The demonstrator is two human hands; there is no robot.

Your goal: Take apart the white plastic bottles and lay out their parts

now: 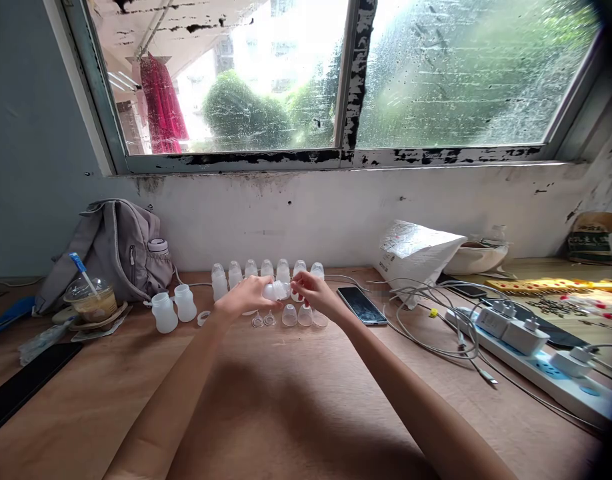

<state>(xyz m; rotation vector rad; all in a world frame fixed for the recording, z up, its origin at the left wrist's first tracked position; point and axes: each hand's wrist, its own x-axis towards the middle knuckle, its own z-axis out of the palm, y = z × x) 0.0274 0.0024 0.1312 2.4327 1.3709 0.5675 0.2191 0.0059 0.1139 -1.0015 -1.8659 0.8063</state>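
Observation:
My left hand (pixel 251 295) grips a small translucent baby bottle (pixel 276 291), tilted on its side above the table. At the bottle's right end, the fingers of my right hand (pixel 309 288) are pinched against its top; exactly what part lies between them is hidden. Behind both hands stands a row of several capped bottles (pixel 219 283). Clear dome caps (pixel 289 315) rest below my right hand, with clear bottle nipples (pixel 257 320) beside them. To the left are two open bottles (pixel 165 313) and a white collar ring (pixel 203 318).
A phone (pixel 362 305) lies right of the bottles, near tangled white cables (pixel 421 333) and a power strip (pixel 541 363). A silver-white bag (pixel 416 253) leans by the wall. On the left are a grey backpack (pixel 121 253), a drink cup (pixel 90 299) and a black slab (pixel 33 383).

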